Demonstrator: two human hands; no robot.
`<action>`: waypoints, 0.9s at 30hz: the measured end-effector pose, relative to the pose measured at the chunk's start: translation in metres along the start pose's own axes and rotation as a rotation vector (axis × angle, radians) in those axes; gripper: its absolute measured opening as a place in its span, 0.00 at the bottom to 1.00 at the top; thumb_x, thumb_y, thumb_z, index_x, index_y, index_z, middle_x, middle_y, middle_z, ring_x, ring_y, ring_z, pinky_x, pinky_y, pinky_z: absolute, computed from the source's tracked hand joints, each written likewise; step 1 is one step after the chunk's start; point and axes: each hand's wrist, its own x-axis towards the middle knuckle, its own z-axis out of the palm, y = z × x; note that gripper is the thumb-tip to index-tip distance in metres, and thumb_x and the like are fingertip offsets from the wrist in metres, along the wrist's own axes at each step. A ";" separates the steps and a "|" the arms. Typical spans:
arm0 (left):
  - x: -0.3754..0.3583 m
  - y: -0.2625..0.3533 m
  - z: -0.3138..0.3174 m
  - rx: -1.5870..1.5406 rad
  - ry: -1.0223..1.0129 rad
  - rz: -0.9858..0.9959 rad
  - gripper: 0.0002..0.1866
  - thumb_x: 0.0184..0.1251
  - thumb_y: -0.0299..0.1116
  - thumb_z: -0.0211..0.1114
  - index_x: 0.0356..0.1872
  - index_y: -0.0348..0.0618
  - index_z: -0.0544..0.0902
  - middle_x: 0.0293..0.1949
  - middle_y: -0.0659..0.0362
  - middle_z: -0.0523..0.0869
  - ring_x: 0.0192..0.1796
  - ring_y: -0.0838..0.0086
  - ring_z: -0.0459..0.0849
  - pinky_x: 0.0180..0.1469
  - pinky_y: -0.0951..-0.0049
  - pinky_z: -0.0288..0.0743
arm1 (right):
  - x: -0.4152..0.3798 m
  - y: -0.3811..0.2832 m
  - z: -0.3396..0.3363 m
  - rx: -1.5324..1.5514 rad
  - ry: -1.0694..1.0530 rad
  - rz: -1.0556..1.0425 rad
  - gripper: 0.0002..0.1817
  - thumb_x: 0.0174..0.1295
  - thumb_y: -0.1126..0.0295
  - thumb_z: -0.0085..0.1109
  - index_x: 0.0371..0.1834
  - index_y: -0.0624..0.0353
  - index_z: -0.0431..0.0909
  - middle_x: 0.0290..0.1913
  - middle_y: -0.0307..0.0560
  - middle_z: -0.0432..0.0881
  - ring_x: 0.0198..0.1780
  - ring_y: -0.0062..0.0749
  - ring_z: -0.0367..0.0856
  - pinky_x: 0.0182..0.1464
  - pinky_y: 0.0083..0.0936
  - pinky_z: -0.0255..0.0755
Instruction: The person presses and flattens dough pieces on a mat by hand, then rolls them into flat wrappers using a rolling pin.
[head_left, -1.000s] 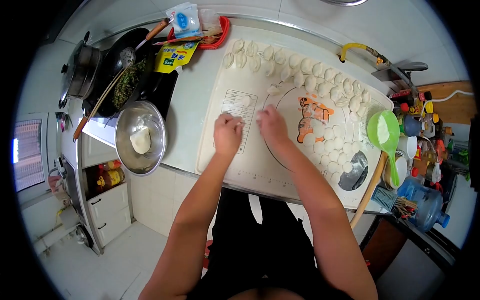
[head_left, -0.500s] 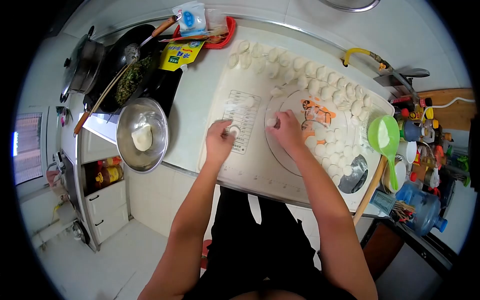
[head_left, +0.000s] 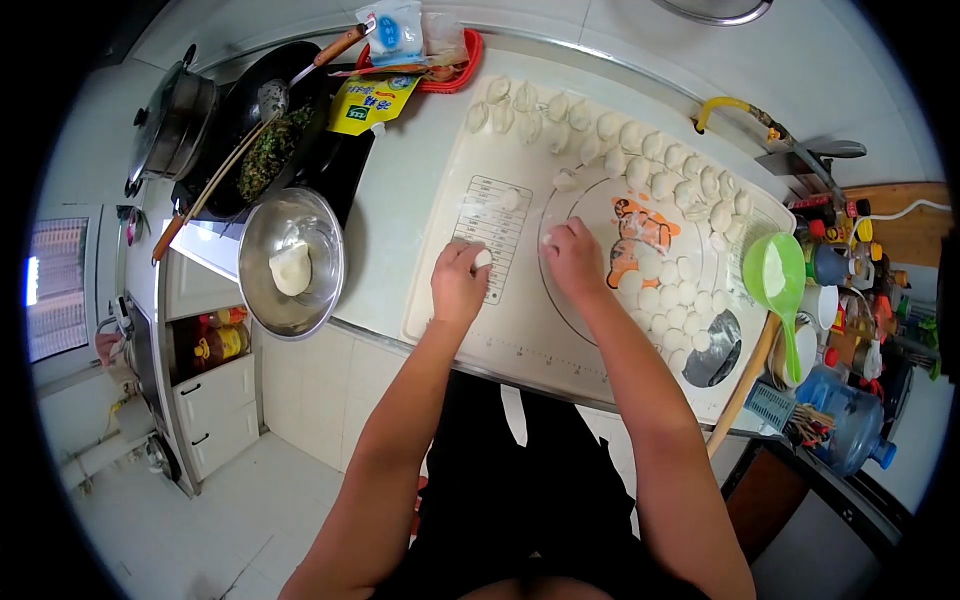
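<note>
My left hand [head_left: 460, 285] pinches a small round dough piece [head_left: 482, 258] between thumb and fingers, over the printed chart on the white kneading mat [head_left: 430, 300]. Inside the mat's printed circle, my right hand [head_left: 576, 260] is closed with its fingers curled down. Something pale shows at its fingertips, too indistinct to name. Another dough piece [head_left: 511, 200] lies on the chart beyond my left hand. To the right of my right hand, several small dough rounds [head_left: 668, 298] are grouped. Filled dumplings [head_left: 636, 173] line the mat's far side.
At left stand a steel bowl [head_left: 335, 285] with a dough lump [head_left: 291, 269] and a wok [head_left: 226, 170] of chopped green filling [head_left: 270, 155]. A green scoop [head_left: 775, 270] of flour, a wooden rolling pin [head_left: 746, 385] and a water jug [head_left: 845, 425] are at right.
My left fingers have closed around the dough piece beneath them. The white piece seen by my right fingertips is now mostly hidden. The whole view has shifted slightly.
</note>
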 end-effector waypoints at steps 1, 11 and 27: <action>0.001 0.000 0.000 -0.054 -0.019 0.026 0.20 0.46 0.24 0.77 0.45 0.40 0.87 0.43 0.54 0.83 0.48 0.58 0.81 0.51 0.64 0.78 | 0.000 -0.001 -0.001 -0.001 0.001 0.000 0.16 0.47 0.71 0.73 0.38 0.58 0.77 0.44 0.50 0.74 0.49 0.48 0.77 0.49 0.40 0.76; -0.018 0.001 0.018 -0.013 -0.014 0.218 0.11 0.53 0.18 0.68 0.38 0.38 0.86 0.46 0.51 0.83 0.53 0.53 0.79 0.56 0.60 0.75 | -0.038 0.013 0.001 -0.027 0.065 -0.123 0.10 0.50 0.76 0.67 0.36 0.58 0.78 0.43 0.48 0.73 0.48 0.48 0.74 0.49 0.39 0.73; -0.004 0.030 0.033 0.496 -0.102 0.030 0.34 0.71 0.45 0.60 0.74 0.39 0.64 0.77 0.38 0.55 0.78 0.40 0.50 0.75 0.38 0.45 | -0.048 -0.006 -0.003 -0.268 -0.037 0.029 0.40 0.60 0.53 0.64 0.76 0.49 0.61 0.79 0.56 0.54 0.80 0.60 0.47 0.73 0.73 0.33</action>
